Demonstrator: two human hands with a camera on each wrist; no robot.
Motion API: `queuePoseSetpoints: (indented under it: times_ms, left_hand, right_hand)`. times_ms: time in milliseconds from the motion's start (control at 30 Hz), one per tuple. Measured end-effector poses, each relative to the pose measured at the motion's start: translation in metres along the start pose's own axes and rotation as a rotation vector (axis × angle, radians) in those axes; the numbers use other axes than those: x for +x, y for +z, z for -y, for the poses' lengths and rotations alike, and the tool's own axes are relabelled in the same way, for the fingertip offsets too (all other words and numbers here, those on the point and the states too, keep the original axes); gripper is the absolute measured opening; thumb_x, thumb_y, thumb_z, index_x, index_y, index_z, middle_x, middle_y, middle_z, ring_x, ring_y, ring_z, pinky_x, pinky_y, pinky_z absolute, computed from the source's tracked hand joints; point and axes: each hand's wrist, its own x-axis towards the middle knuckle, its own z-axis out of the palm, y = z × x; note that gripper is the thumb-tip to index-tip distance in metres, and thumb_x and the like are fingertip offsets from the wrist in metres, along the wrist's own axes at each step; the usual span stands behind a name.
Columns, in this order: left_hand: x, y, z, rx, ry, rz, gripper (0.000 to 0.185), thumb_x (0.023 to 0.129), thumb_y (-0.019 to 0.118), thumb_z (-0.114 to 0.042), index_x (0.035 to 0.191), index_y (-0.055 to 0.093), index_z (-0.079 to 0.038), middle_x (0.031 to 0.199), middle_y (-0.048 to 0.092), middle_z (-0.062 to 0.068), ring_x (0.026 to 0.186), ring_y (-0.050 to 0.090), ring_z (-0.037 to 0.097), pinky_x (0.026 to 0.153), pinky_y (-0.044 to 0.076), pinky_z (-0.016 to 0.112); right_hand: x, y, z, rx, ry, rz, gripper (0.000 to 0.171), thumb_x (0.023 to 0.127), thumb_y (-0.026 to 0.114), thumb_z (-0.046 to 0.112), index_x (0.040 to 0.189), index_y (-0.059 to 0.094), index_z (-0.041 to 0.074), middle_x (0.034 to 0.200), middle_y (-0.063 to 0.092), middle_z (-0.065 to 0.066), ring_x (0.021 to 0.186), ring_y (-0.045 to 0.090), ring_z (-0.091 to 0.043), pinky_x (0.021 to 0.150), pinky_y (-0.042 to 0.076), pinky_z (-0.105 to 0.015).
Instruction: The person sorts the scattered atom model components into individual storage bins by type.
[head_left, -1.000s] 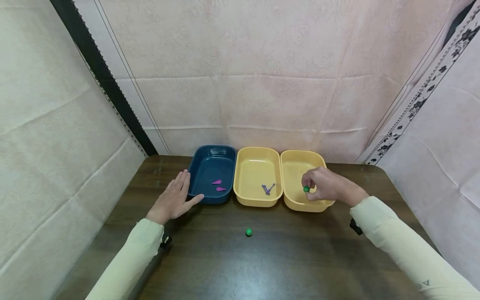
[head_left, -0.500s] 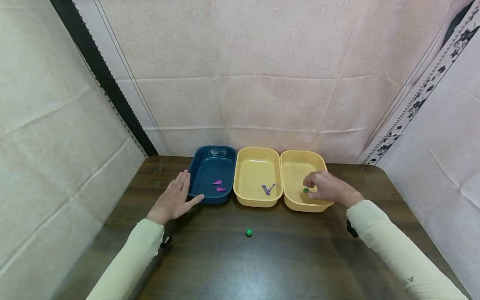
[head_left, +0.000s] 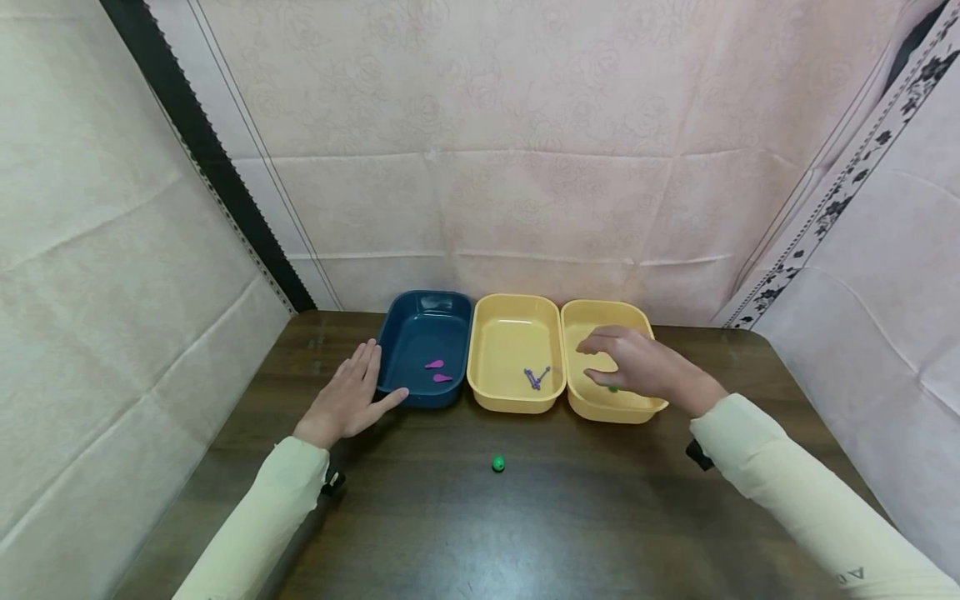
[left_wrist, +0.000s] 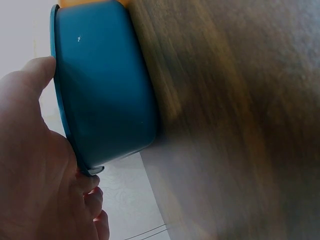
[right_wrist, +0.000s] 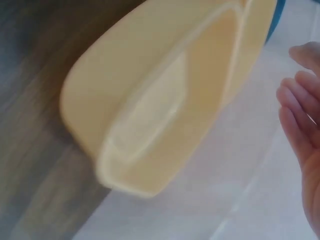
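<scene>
Right hand (head_left: 633, 367), fingers spread and holding nothing, above the right yellow plastic tub (head_left: 592, 321) containing a small green bead (head_left: 613, 388); left hand (head_left: 348, 400), flat, touches the dark blue plastic tub (head_left: 423, 333) near the tabletop's (head_left: 525, 533) far edge.

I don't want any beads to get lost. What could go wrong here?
The green bead on the table is round and lies loose, so a sleeve could knock it and it might roll off the edge. The right hand hovers open over the right yellow bin; pulling back, it could catch the rim and tip out the bead inside.
</scene>
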Motion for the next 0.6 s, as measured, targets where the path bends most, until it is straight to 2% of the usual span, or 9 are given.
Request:
queuePoseSetpoints:
  times_ms: [233,400,600]
  left_hand:
    - [0.001,0.001,0.001,0.001,0.003,-0.006,0.105,0.103,0.043,-0.071,0.167,0.01,0.005,0.177,0.007,0.025,0.164,0.011,0.047,0.133,0.016,0.062]
    - [0.001,0.001,0.001,-0.002,0.007,-0.003,0.106,0.103,0.043,-0.072,0.167,0.01,0.005,0.177,0.008,0.024,0.164,0.01,0.047,0.133,0.016,0.062]
    - [0.0,0.001,0.003,0.007,0.006,-0.01,0.106,0.102,0.041,-0.074,0.167,0.01,0.004,0.177,0.008,0.023,0.164,0.01,0.047,0.133,0.017,0.061]
  right_hand:
    - [0.015,-0.001,0.034,-0.038,-0.148,-0.022,0.031,0.086,0.086,0.014,0.113,0.077,0.004,0.111,0.076,-0.008,0.103,0.073,-0.023,0.088,0.064,-0.038]
    - [0.022,0.007,0.056,0.0,-0.184,0.039,0.032,0.089,0.083,0.016,0.118,0.076,0.006,0.118,0.076,-0.007,0.108,0.073,-0.022,0.09,0.063,-0.036]
    - [0.029,0.029,0.079,0.002,-0.245,0.113,0.034,0.093,0.082,0.023,0.121,0.075,0.006,0.12,0.076,-0.005,0.119,0.071,-0.024,0.102,0.061,-0.038]
